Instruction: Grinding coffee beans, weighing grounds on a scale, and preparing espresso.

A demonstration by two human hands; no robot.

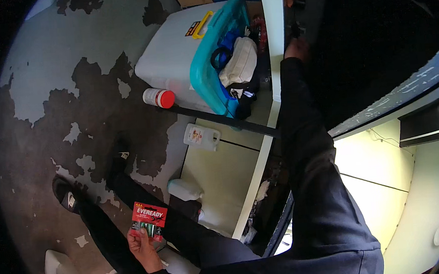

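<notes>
Left hand (145, 250): you are grasping with it a red blister pack of batteries (149, 215), the thumb pressed on the front.
Blister pack of batteries: it is held above your dark trouser leg (185, 236), printed face up, with green cells showing near its lower part.
Right hand (297, 49): you have it at the upper right, just beside the white panel (272, 36); the place is quite dark, so I cannot tell whether it grasps something or is released.
Storage box (167, 51): whitish, with teal rim and yellow latch (203, 25); a cream bag (239, 62) lies inside.
Jar (159, 98): white with red lid, just beside the box.
Jug (201, 136): white, with a handle, between the box and your legs.
</notes>
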